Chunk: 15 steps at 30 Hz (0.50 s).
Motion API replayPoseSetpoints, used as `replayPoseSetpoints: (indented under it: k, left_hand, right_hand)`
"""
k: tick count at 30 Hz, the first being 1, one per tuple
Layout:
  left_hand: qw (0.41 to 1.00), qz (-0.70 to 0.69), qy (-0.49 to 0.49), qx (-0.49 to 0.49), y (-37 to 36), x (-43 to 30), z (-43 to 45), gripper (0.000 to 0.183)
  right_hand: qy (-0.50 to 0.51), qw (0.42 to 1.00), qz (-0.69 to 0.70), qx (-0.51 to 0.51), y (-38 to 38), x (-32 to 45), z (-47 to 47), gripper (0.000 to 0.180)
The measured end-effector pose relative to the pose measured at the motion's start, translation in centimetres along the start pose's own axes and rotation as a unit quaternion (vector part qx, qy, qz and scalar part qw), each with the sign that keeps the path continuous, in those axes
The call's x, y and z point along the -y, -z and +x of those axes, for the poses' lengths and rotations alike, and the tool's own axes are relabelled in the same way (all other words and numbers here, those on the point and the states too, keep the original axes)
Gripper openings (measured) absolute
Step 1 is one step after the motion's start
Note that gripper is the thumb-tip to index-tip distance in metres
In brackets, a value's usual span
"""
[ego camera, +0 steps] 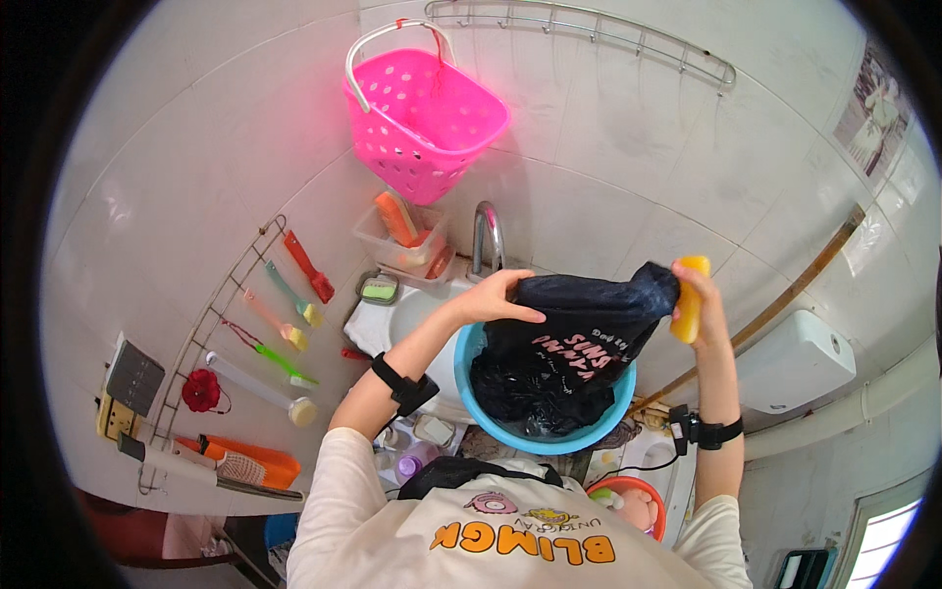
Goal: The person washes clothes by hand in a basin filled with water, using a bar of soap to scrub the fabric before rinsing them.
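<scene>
A wet black garment (559, 309) with pink and white printing hangs partly lifted from a light blue basin (544, 444). Its lower folds lie bunched in the basin, where a little water shows. My left hand (500, 298) pinches the upper edge of the cloth between thumb and fingers. In my right hand (704, 305) is a yellow bar (690, 298), probably laundry soap, held against the bunched right corner of the garment. Whether the right fingers also grip the cloth is hidden.
Behind the basin are a white sink (412, 313) and a metal faucet (486, 235). A pink basket (423, 118) hangs above. Brushes hang on a left wall rack (199, 331). A wooden stick (780, 294) leans right, beside a white toilet tank (798, 361).
</scene>
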<state>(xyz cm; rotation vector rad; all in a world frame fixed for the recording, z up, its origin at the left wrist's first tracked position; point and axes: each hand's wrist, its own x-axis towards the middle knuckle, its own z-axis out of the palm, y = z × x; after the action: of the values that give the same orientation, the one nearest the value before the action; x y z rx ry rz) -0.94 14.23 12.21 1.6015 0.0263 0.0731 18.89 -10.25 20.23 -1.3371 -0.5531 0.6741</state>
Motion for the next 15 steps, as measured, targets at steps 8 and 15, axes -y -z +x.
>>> replayPoseSetpoints:
  k: [8, 15]
  left_hand:
    - [0.991, -0.110, 0.064, -0.033, -0.5, 3.7, 0.0, 0.037]
    - [0.914, -0.404, -0.007, -0.032, -4.8, 1.0, 1.9, 0.039]
  right_hand:
    - [0.017, 0.990, -0.141, 0.008, 0.9, -5.3, 0.0, 0.027]
    - [0.234, 0.867, -0.334, -0.288, 1.4, -11.8, 3.5, 0.050]
